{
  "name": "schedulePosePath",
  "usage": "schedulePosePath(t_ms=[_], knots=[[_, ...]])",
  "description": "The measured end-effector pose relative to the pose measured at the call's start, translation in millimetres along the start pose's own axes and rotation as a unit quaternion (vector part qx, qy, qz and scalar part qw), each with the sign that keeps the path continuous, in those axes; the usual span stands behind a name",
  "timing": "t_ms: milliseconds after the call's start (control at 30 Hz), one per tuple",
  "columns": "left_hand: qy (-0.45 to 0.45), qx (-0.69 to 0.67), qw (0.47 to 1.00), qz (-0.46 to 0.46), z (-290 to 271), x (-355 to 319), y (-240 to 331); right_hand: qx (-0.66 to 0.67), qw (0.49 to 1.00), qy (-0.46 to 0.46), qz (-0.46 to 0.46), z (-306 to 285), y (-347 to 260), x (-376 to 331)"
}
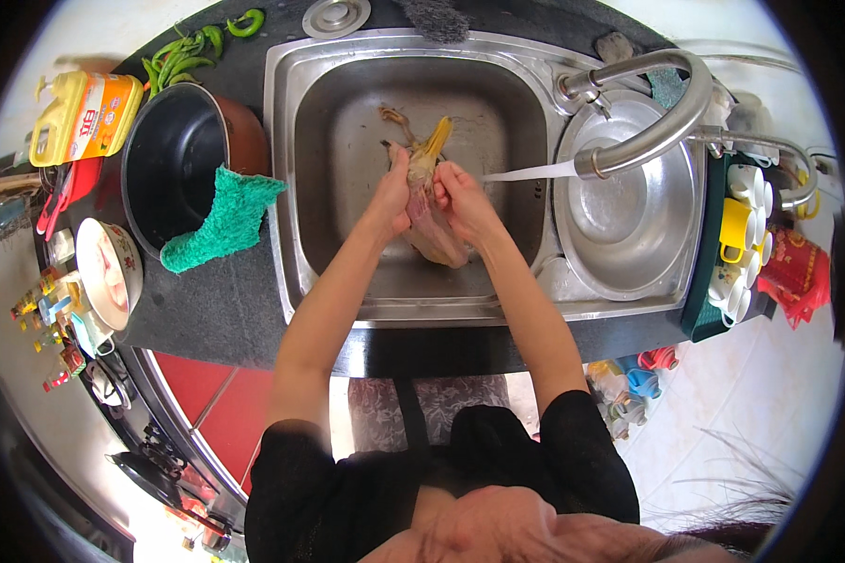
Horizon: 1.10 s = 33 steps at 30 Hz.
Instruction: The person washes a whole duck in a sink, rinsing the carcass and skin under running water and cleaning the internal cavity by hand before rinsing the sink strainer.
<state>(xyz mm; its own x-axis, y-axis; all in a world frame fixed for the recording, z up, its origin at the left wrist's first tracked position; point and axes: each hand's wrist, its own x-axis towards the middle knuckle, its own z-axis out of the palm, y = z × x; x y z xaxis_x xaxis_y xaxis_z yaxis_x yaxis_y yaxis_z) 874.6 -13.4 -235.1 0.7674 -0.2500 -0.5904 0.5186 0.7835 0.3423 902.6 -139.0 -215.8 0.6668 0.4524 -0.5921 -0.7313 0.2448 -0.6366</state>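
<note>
A plucked duck [434,235] with a yellow bill lies in the steel sink [498,94], its head and bill pointing toward the far side. My left hand [391,195] grips it from the left around the neck area. On the other side, the fingers of my right hand [467,202] are bent and pinched against the skin; whether anything small is between them is hidden. One foot [394,116] of the bird sticks out beyond my left hand. Water runs from the curved faucet [643,155] on the right and streams into the basin beside my right hand.
Left of the sink stand a dark pot [174,159] with a green cloth [223,220] over its rim, a yellow jug [83,117], green peppers [183,54] and a bowl [110,272] with pale pieces. On the right are a metal basin [620,220] and a rack of cups [740,230].
</note>
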Motion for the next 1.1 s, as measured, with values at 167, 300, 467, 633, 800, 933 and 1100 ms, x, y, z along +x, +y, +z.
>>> schedulePosePath(t_ms=[167,300,467,633,800,933,1100], knots=[[0.131,0.041,0.990,0.041,25.9,-6.8,-4.6,-0.453,0.873,0.067,-0.170,7.7,-9.3,-8.6],[0.158,0.158,0.968,0.112,5.8,2.2,-20.1,-0.525,0.836,0.037,-0.157,-5.8,-19.2,7.8],[0.143,0.072,0.987,0.035,35.6,-12.5,0.2,-0.167,0.985,-0.015,-0.035,-12.2,-16.7,10.5],[0.147,0.039,0.988,0.031,37.2,-11.4,1.1,-0.273,0.961,0.002,-0.038,-5.6,-20.7,-4.9],[0.188,0.244,0.945,0.106,9.0,11.5,-20.7,-0.504,0.849,0.051,-0.149,-8.2,-21.3,1.1],[0.159,0.438,0.872,0.147,27.7,6.4,-15.9,-0.195,0.977,0.080,-0.024,-22.9,-15.9,3.2],[0.089,0.558,0.817,0.114,11.1,29.0,-7.7,-0.018,0.997,0.076,-0.002,-41.0,0.8,6.0]])
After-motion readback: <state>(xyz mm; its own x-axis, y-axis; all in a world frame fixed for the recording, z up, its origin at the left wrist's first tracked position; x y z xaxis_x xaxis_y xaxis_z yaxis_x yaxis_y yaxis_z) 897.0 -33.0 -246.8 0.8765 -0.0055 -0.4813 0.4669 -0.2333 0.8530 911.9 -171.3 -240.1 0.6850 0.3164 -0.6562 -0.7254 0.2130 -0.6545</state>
